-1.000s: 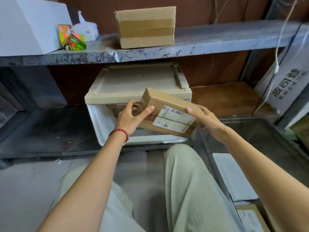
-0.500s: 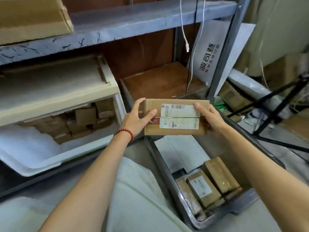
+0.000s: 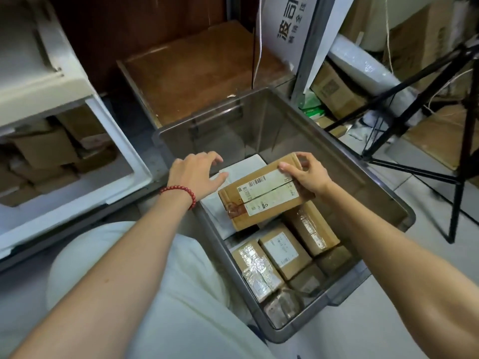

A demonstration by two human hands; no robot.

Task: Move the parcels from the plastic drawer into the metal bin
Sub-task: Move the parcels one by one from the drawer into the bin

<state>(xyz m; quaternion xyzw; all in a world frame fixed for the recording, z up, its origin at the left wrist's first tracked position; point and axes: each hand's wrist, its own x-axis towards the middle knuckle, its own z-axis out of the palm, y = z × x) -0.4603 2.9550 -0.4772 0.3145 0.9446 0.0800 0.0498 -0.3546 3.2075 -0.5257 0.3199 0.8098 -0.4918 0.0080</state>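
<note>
One parcel (image 3: 261,193) hangs tilted over the bin (image 3: 259,120), gripped at its far end by the right hand (image 3: 308,174), probably so the near end lands first on the mailer (image 3: 241,169) below. Left hand (image 3: 194,177), fingers relaxed and empty, hovers just beside it. Drawer (image 3: 124,161) lies left of that hand.

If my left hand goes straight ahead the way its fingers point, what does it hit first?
Your left hand would probably meet the far wall of the metal bin, passing over the white packet; depth is unclear.

Labelled cardboard parcel (image 3: 261,193) tilted over metal bin (image 3: 259,120); smaller parcels (image 3: 283,251) packed at near end; brown boxes (image 3: 44,149) in plastic drawer (image 3: 121,149).
</note>
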